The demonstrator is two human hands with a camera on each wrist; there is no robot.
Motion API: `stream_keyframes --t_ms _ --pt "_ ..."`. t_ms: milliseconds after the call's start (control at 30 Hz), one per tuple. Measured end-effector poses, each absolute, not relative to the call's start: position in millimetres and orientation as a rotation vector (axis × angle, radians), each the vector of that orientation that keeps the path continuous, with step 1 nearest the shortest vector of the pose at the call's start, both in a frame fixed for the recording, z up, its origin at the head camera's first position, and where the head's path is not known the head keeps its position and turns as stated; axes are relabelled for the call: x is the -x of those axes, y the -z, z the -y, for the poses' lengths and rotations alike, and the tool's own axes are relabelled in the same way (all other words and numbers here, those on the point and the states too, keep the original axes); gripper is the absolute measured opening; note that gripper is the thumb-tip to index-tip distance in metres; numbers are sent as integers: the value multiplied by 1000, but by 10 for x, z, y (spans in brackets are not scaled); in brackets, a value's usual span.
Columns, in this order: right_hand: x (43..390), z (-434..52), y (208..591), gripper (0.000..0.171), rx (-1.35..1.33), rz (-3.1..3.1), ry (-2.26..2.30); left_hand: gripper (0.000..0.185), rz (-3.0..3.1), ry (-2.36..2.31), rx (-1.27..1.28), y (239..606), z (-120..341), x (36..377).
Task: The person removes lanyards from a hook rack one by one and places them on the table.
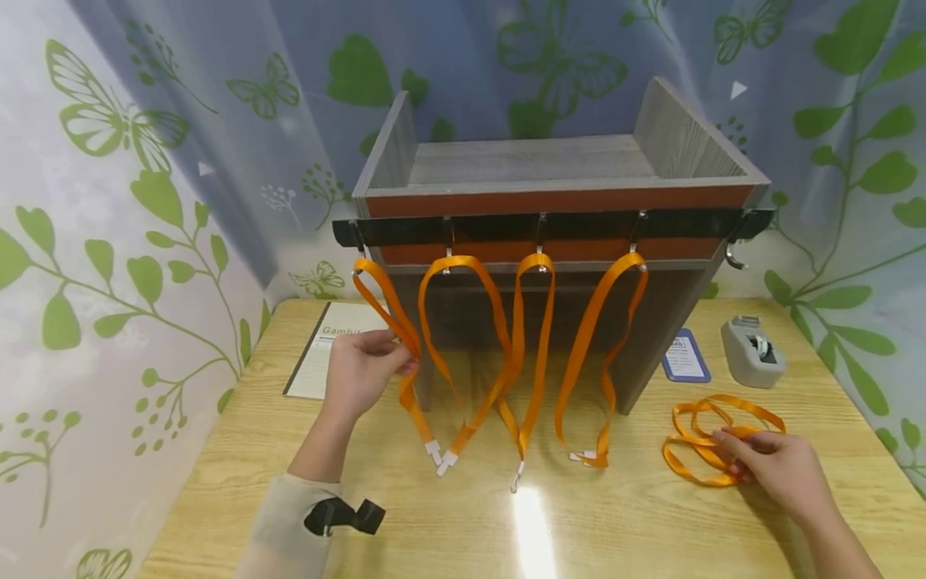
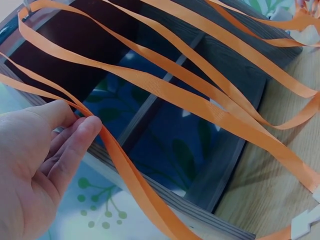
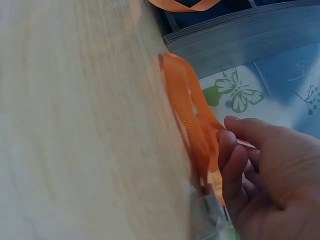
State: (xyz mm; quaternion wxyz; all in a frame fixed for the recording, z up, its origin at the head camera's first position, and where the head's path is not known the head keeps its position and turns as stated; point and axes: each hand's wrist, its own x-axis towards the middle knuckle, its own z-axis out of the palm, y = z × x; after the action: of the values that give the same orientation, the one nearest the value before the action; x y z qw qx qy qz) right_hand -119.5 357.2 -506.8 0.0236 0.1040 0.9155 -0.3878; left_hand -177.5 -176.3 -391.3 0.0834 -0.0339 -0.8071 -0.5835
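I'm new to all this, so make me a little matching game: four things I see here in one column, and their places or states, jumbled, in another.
Things:
1. Left hand
2. Right hand
3. Tape dispenser
4. Rightmost hook

Places or states:
A. Grey, on the table near a blue-edged card
B. Bare, with nothing hung on it
C. Pinching a looped orange lanyard that is off the hooks
D. Pinching a hanging orange lanyard

Right pairs: 1-D, 2-C, 3-A, 4-B.
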Motion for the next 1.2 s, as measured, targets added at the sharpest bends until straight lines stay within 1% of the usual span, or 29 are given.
stream_keyframes --t_ms 167,400,600,733,933,1200 --pt "1193 -3571 4997 56 -310 -2787 1226 24 2415 1740 103 3928 1775 1779" --pt "1246 -3554 4902 52 -196 -2782 1315 24 2400 1747 110 3912 1786 1810" --pt "1233 -3506 4776 54 -210 -2723 1371 28 2408 1770 95 3926 1777 1805" --pt "1228 -3434 4634 55 -199 -2715 1356 27 2401 1770 92 3934 1773 1787" --pt "1229 -3371 4448 50 -135 -2788 1345 25 2388 1764 111 3933 1766 1781" --pt "1249 -3271 4309 47 -114 -2810 1390 26 2394 1761 113 3937 1772 1784"
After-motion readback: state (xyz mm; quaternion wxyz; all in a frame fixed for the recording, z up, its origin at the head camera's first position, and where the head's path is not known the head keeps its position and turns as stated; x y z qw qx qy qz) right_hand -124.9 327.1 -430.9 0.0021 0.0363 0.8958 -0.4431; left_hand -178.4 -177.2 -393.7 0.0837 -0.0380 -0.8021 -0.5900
